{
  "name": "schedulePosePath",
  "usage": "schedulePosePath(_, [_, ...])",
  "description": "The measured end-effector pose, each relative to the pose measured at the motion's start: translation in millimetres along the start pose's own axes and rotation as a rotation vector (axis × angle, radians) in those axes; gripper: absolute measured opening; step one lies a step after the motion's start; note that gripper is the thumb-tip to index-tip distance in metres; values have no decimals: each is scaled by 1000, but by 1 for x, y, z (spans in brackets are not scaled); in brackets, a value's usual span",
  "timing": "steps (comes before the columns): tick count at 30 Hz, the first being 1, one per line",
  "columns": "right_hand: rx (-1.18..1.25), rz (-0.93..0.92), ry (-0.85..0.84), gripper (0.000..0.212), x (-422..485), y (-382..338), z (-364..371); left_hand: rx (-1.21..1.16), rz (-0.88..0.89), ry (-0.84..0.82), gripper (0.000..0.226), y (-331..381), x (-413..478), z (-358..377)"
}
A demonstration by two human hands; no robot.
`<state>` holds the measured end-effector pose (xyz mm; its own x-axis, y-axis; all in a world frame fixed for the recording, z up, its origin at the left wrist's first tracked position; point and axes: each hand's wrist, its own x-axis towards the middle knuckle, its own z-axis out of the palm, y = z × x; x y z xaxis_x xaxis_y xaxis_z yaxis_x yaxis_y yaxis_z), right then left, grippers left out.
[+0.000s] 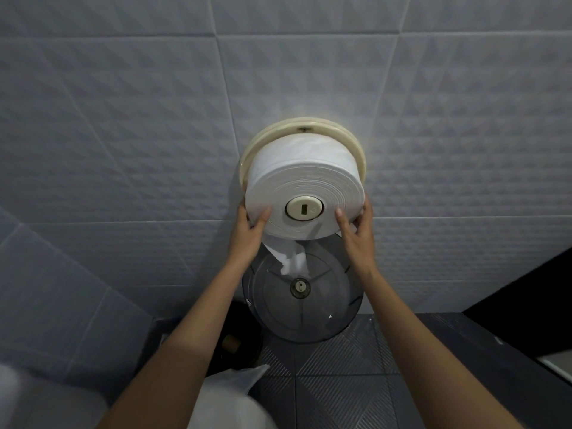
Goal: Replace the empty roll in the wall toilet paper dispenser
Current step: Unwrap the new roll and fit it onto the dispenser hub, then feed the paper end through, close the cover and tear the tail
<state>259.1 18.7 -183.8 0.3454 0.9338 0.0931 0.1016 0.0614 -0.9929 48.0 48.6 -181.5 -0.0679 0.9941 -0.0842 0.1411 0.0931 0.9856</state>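
Gripping a full white roll (301, 178) from both sides, the hands press it against the cream backplate (309, 126) of the wall dispenser. The left hand (249, 233) clasps the roll's lower left edge, thumb laid across its front face; the right hand (356, 235) clasps the lower right edge, fingers curled behind the rim. The roll sits over the cream centre spindle (304, 208), whose round cap with a dark slot shows through the core. A loose tail of paper (292, 258) hangs from the roll's underside, crumpled, in front of the smoky clear cover (309, 311), which hangs open below the backplate with its own small hub in the middle. Textured pale wall tiles (139, 119) surround the dispenser, and dark ribbed floor tiles (334, 376) lie beneath. Near the floor, left of the cover, a brown cardboard core (231, 342) shows in a dark bin, though dimly.
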Motion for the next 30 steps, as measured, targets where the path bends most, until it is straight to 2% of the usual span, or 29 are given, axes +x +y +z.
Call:
schedulePosePath(3, [-96, 34, 59, 73, -19, 16, -6, 94, -16, -19, 62, -15, -21, 2])
schedulePosePath(7, [-401, 104, 178, 77, -53, 53, -18, 353, 3, 92, 73, -56, -53, -3])
schedulePosePath(9, [-459, 199, 188, 82, -72, 73, -21, 386, -81, 123, 80, -79, -69, -6])
schedulePosePath(12, [-417, 296, 153, 85, -101, 93, -19, 340, -235, 76, 84, -104, -88, -5])
schedulePosePath(15, [-357, 323, 104, 80, -117, 99, -14, 255, -331, -4, 79, -107, -97, 0])
schedulePosePath(19, [-294, 344, 71, 78, -131, 97, -10, 143, -335, -66, 88, -117, -97, -3])
schedulePosePath(22, [-287, 369, 50, 79, -135, 93, -10, 62, -372, -107, 83, -133, -92, -5])
schedulePosePath(25, [-264, 374, 43, 80, -141, 86, -10, 48, -412, -108, 83, -112, -96, -3])
schedulePosePath(30, [-188, 271, -14, 88, -159, 65, -19, 71, -503, -103, 68, -85, -93, -2])
